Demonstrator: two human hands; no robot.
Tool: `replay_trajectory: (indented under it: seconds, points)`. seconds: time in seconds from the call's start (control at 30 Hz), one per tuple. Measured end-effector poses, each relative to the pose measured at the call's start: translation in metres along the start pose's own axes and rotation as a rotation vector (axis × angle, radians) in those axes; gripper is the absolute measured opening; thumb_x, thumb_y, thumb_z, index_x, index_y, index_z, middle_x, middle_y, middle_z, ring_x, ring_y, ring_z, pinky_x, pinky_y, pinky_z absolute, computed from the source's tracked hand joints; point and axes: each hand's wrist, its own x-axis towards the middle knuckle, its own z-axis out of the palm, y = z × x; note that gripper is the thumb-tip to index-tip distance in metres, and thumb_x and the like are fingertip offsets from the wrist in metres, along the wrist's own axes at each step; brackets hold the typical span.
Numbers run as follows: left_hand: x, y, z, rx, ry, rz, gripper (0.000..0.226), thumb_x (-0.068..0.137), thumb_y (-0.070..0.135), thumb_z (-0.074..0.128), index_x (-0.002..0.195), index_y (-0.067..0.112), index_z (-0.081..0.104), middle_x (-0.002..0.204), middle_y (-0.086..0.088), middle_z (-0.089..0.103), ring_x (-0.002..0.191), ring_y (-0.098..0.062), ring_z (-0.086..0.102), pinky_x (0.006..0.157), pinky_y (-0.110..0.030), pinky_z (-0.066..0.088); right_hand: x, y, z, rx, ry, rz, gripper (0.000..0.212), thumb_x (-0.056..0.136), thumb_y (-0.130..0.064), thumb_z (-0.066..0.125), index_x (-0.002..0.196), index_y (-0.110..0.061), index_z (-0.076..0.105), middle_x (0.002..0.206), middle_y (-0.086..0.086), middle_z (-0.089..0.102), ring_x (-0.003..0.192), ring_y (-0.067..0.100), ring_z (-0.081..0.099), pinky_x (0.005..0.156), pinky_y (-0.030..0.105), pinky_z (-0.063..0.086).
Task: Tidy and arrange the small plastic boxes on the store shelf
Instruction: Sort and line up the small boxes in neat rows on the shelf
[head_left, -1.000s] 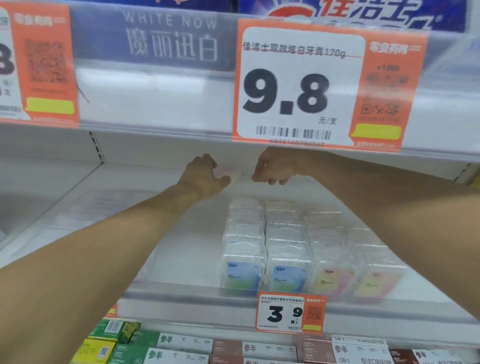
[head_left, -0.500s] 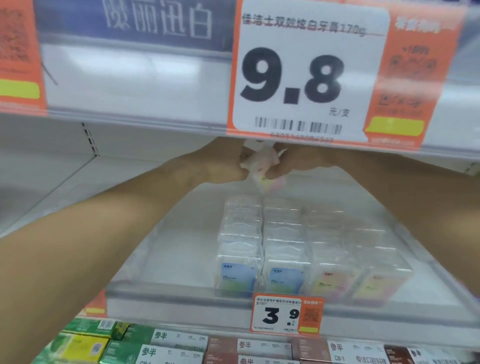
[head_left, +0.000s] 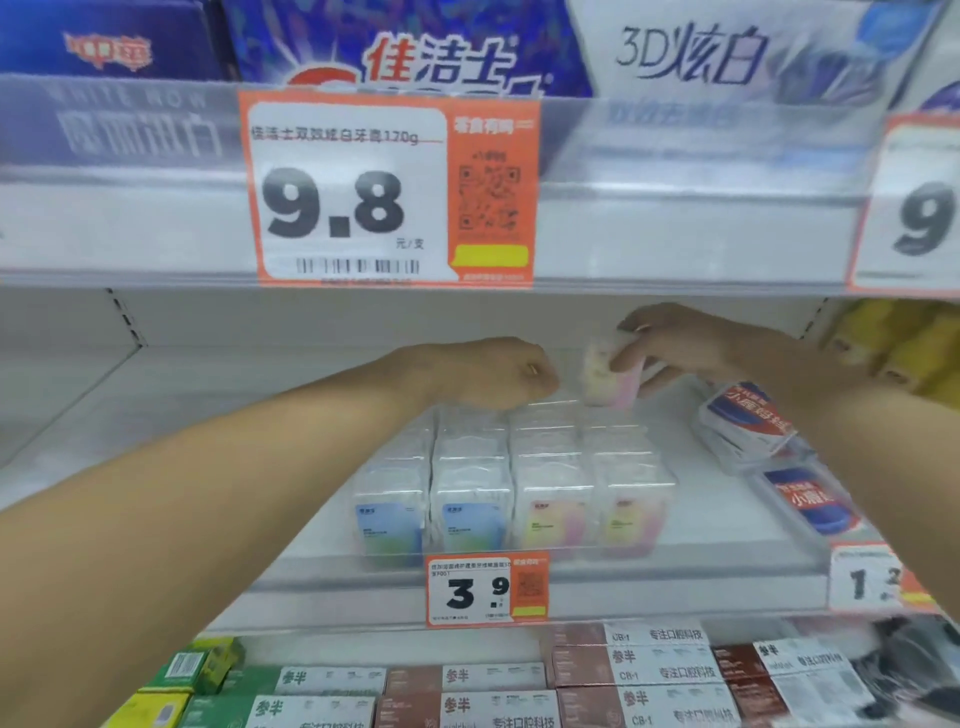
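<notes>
Several small clear plastic boxes (head_left: 514, 483) stand in rows on the white shelf (head_left: 218, 415), blue-labelled ones at left, pink and yellow ones at right. My right hand (head_left: 680, 348) grips one pink and yellow box (head_left: 602, 382) in the air above the back of the right rows. My left hand (head_left: 493, 371) hovers with curled fingers over the back of the middle rows; I cannot tell whether it holds anything.
A shelf edge above carries a 9.8 price tag (head_left: 353, 192). A 3.9 tag (head_left: 483, 590) hangs on the front rail. Red, white and blue packs (head_left: 748, 421) lie to the right. Toothpaste cartons (head_left: 519, 691) fill the shelf below.
My hands have come apart. The right hand has carried the pink and yellow box rightward and forward, out from under the upper shelf edge. The view has shifted to the right.
</notes>
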Motion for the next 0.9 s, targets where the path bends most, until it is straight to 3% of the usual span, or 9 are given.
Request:
replay_trajectory:
  seconds: [0.07, 0.13, 0.2, 0.27, 0.43, 0.6, 0.67, 0.77, 0.9]
  points:
    - [0.005, 0.004, 0.001, 0.024, -0.046, -0.032, 0.033, 0.096, 0.038, 0.047, 0.111, 0.015, 0.065, 0.112, 0.001, 0.065, 0.103, -0.015, 0.058, 0.097, -0.03, 0.044, -0.004, 0.011, 0.007, 0.027, -0.089, 0.001, 0.035, 0.088, -0.01, 0.069, 0.121, -0.002, 0.059, 0.107, 0.016, 0.068, 0.09, 0.028, 0.067, 0.07, 0.035, 0.059]
    - [0.011, 0.004, -0.002, 0.036, -0.085, -0.055, 0.032, 0.095, 0.04, 0.049, 0.106, 0.016, 0.066, 0.109, 0.001, 0.066, 0.098, -0.016, 0.059, 0.094, -0.03, 0.045, -0.004, 0.018, 0.012, 0.017, -0.161, -0.009, 0.026, 0.09, -0.031, 0.067, 0.107, -0.01, 0.067, 0.107, 0.01, 0.068, 0.09, 0.021, 0.065, 0.065, 0.028, 0.056]
    - [0.016, 0.002, -0.004, 0.046, -0.095, -0.063, 0.024, 0.095, 0.041, 0.051, 0.1, 0.022, 0.066, 0.104, 0.006, 0.065, 0.095, -0.015, 0.059, 0.09, -0.026, 0.045, -0.002, 0.02, 0.014, 0.012, -0.161, -0.018, 0.025, 0.091, -0.038, 0.065, 0.098, -0.014, 0.068, 0.095, 0.001, 0.068, 0.081, 0.014, 0.063, 0.061, 0.022, 0.053]
    - [0.019, 0.002, -0.006, 0.056, -0.076, -0.073, 0.021, 0.095, 0.041, 0.052, 0.097, 0.024, 0.065, 0.102, 0.005, 0.065, 0.094, -0.015, 0.059, 0.088, -0.027, 0.046, -0.004, 0.021, 0.016, -0.008, -0.164, -0.05, 0.021, 0.093, -0.036, 0.063, 0.096, -0.015, 0.068, 0.083, -0.005, 0.069, 0.07, 0.007, 0.064, 0.058, 0.019, 0.051]
    - [0.022, -0.004, -0.008, 0.017, -0.097, -0.115, 0.022, 0.094, 0.042, 0.052, 0.1, 0.025, 0.065, 0.108, 0.004, 0.064, 0.098, -0.018, 0.058, 0.092, -0.031, 0.048, -0.002, 0.023, 0.015, 0.034, -0.168, -0.08, 0.017, 0.097, -0.029, 0.059, 0.102, -0.016, 0.069, 0.079, -0.008, 0.071, 0.064, 0.003, 0.065, 0.06, 0.019, 0.051]
    - [0.014, -0.007, -0.012, -0.02, -0.162, -0.091, 0.012, 0.094, 0.034, 0.056, 0.084, 0.031, 0.062, 0.092, 0.01, 0.059, 0.087, -0.011, 0.053, 0.091, -0.029, 0.045, -0.002, 0.023, 0.017, 0.036, -0.223, -0.055, 0.016, 0.094, -0.025, 0.062, 0.103, -0.015, 0.071, 0.087, -0.002, 0.062, 0.065, 0.007, 0.055, 0.059, 0.018, 0.049]
    - [0.013, -0.009, -0.012, -0.015, -0.165, -0.093, 0.013, 0.093, 0.037, 0.055, 0.088, 0.029, 0.064, 0.097, 0.008, 0.062, 0.091, -0.013, 0.055, 0.094, -0.029, 0.044, -0.003, 0.022, 0.018, 0.041, -0.241, -0.055, 0.011, 0.094, -0.023, 0.062, 0.098, -0.017, 0.071, 0.084, -0.004, 0.06, 0.063, 0.008, 0.053, 0.057, 0.018, 0.049]
    - [0.013, -0.011, -0.009, 0.003, -0.145, -0.105, 0.027, 0.092, 0.044, 0.053, 0.102, 0.022, 0.067, 0.112, 0.003, 0.065, 0.107, -0.017, 0.058, 0.102, -0.034, 0.044, -0.003, 0.021, 0.015, 0.055, -0.29, -0.029, 0.019, 0.096, -0.018, 0.061, 0.11, -0.011, 0.07, 0.094, -0.002, 0.066, 0.074, 0.012, 0.058, 0.057, 0.021, 0.051]
    - [0.012, -0.013, -0.006, 0.027, -0.124, -0.107, 0.029, 0.09, 0.049, 0.052, 0.102, 0.027, 0.066, 0.112, 0.007, 0.065, 0.109, -0.014, 0.058, 0.103, -0.036, 0.043, -0.004, 0.02, 0.017, 0.04, -0.303, -0.02, 0.025, 0.096, -0.016, 0.06, 0.118, -0.006, 0.068, 0.096, 0.001, 0.068, 0.075, 0.012, 0.062, 0.057, 0.021, 0.052]
